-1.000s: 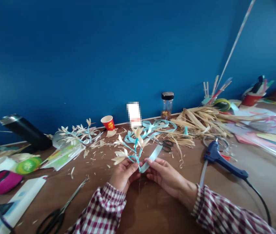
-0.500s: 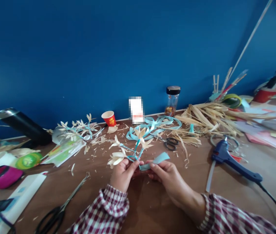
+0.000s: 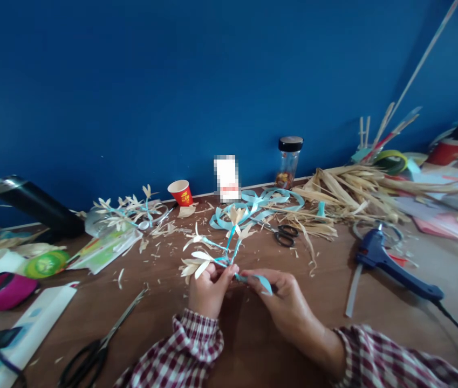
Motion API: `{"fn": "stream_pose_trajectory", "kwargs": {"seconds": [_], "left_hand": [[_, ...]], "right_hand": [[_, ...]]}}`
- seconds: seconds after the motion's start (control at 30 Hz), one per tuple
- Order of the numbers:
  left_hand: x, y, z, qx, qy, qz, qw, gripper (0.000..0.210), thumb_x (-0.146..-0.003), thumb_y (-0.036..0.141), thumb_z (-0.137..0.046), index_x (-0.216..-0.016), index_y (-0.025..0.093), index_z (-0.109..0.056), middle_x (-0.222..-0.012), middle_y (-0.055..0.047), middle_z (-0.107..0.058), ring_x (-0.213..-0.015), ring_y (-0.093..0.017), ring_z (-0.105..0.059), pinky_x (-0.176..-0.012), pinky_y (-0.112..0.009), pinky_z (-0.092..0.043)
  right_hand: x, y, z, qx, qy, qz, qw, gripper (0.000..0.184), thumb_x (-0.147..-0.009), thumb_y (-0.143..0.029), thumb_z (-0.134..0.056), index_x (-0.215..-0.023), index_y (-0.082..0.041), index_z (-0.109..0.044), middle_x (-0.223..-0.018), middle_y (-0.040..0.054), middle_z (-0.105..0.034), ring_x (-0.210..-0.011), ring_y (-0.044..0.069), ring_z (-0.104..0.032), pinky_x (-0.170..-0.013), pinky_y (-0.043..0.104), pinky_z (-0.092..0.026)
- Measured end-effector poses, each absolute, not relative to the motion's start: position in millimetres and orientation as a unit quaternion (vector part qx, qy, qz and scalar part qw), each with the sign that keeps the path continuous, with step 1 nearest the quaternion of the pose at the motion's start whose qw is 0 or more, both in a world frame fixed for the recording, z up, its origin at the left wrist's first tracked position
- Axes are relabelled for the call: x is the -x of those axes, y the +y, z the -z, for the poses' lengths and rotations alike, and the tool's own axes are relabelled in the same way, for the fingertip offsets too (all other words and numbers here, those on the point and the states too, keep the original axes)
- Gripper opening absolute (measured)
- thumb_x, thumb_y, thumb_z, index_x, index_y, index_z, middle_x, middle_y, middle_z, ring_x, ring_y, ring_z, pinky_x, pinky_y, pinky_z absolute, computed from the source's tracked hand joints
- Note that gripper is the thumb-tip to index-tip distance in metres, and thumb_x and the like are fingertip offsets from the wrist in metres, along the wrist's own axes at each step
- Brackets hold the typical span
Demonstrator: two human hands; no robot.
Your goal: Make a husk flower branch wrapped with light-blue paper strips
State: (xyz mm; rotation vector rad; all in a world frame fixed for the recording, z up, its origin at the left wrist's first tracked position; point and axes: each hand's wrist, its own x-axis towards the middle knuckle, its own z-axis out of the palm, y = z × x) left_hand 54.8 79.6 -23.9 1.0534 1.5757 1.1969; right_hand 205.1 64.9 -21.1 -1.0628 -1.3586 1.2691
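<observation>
My left hand [image 3: 209, 291] pinches the base of a small handmade flower stem [image 3: 229, 257], whose branches are wrapped in light blue ribbon. Cream husk-like flowers [image 3: 198, 263] top the branches and fan out above the fingers. Between the thumb and fingers of my right hand [image 3: 287, 302] is a light blue ribbon [image 3: 264, 281]. The ribbon runs toward the stem base at my left fingertips, and its free end curls past my right fingers. Fingertips of both hands are close together, hiding the exact joint.
Black-handled scissors [image 3: 98, 345] lie front left, and smaller scissors [image 3: 286, 235] farther back. A blue glue gun [image 3: 394, 269] rests at right. Behind are coiled blue ribbon [image 3: 248, 207], a jar [image 3: 287, 167], a red cup [image 3: 182, 194], dried husks [image 3: 346, 188] and another flower spray [image 3: 125, 213].
The ribbon in my right hand has turned and twisted narrower, its free end now pointing downward rather than up to the right. My left hand still holds the stem.
</observation>
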Motion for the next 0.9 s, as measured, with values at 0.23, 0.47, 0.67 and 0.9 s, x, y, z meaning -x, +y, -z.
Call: {"fn": "stream_pose_trajectory", "kwargs": {"seconds": [0.23,0.47,0.67,0.9], "left_hand": [[-59.2,77.6,25.7,-0.382,0.606,-0.518,0.467,0.033,-0.060,0.042,-0.075,-0.076,0.014,-0.067,-0.064,-0.005,-0.070,-0.057,-0.018,-0.064,-0.054,-0.026,-0.051],[-64.0,73.7,23.5,-0.385,0.603,-0.537,0.448,0.033,-0.060,0.041,-0.076,-0.075,0.013,-0.067,-0.065,-0.005,-0.070,-0.057,-0.016,-0.063,-0.056,-0.026,-0.051],[-61.5,77.2,20.5,-0.336,0.587,-0.546,0.494,0.040,-0.058,0.044,-0.077,-0.080,0.012,-0.067,-0.068,-0.006,-0.070,-0.057,-0.014,-0.061,-0.053,-0.022,-0.048],[-58.0,75.7,5.8,-0.304,0.559,-0.564,0.526,0.042,-0.056,0.045,-0.078,-0.080,0.011,-0.068,-0.073,-0.008,-0.071,-0.054,-0.012,-0.061,-0.048,-0.020,-0.045]], "right_hand": [[-211.6,59.2,20.7,0.369,-0.744,-0.315,0.459,0.032,-0.084,-0.012,-0.051,-0.109,-0.027,-0.066,-0.100,0.0036,-0.071,-0.090,0.018,-0.065,-0.082,0.030,-0.051],[-210.5,58.5,13.6,0.323,-0.844,-0.082,0.420,0.026,-0.088,-0.014,-0.048,-0.104,-0.022,-0.067,-0.101,0.0042,-0.071,-0.091,0.017,-0.066,-0.081,0.030,-0.052],[-214.0,52.7,3.4,0.287,-0.861,-0.104,0.407,0.018,-0.082,-0.032,-0.061,-0.098,-0.024,-0.064,-0.090,0.0031,-0.072,-0.087,0.020,-0.061,-0.077,0.033,-0.047],[-211.2,62.8,10.6,0.437,-0.693,-0.403,0.407,0.018,-0.084,-0.031,-0.055,-0.093,-0.017,-0.060,-0.078,0.0043,-0.066,-0.065,0.014,-0.058,-0.058,0.024,-0.046]]}}
